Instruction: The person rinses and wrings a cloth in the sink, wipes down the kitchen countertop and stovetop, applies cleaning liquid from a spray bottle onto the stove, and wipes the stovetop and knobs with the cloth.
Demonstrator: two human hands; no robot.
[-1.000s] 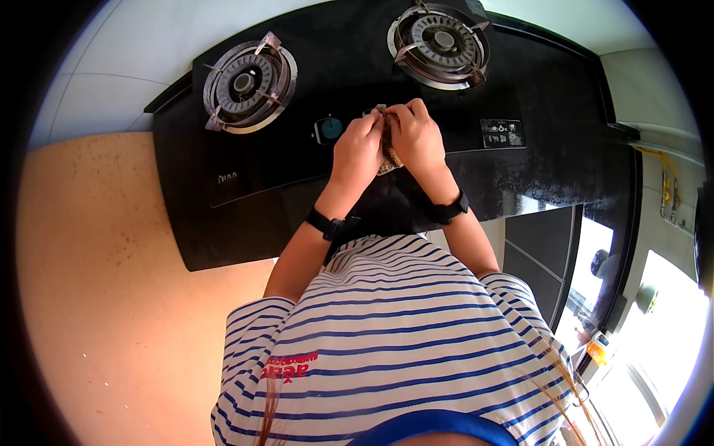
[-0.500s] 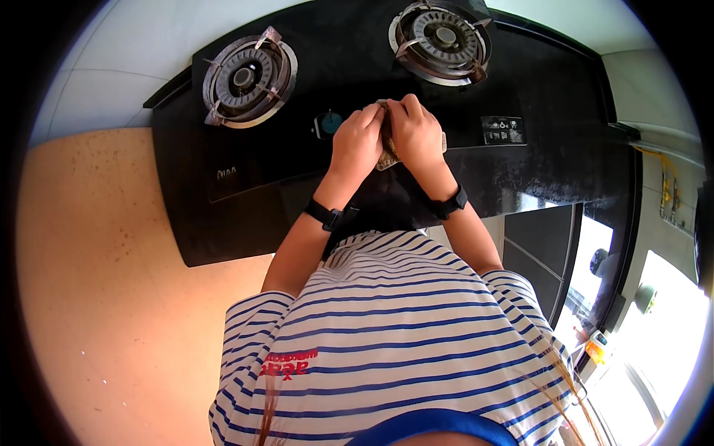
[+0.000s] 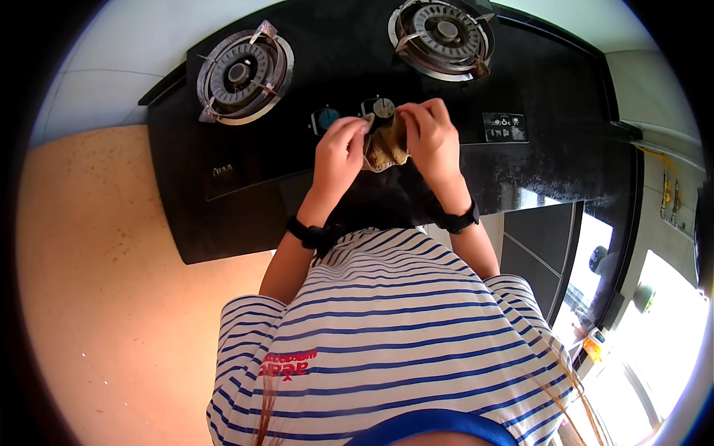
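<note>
A small brown cloth (image 3: pixel 387 147) with a pale edge hangs between my two hands, in front of the stove's knobs. My left hand (image 3: pixel 341 154) pinches its left corner, fingers closed. The right corner is gripped by the closed fingers of my right hand (image 3: pixel 433 140). Just beyond the cloth a round silver knob (image 3: pixel 384 108) shows. A teal-looking knob (image 3: pixel 328 118) lies to the left of it, near my left fingertips. Both knobs are on the black stove top (image 3: pixel 335 67).
Two gas burners stand at the back, one on the left (image 3: pixel 239 73) and one on the right (image 3: pixel 446 31). A label (image 3: pixel 505 127) is right of my hands. An orange-and-white bottle (image 3: pixel 593 346) stands at the lower right.
My hands have moved apart, left hand to the left and right hand slightly right. The cloth, bunched between them before, is now spread, and the silver knob has come into view.
</note>
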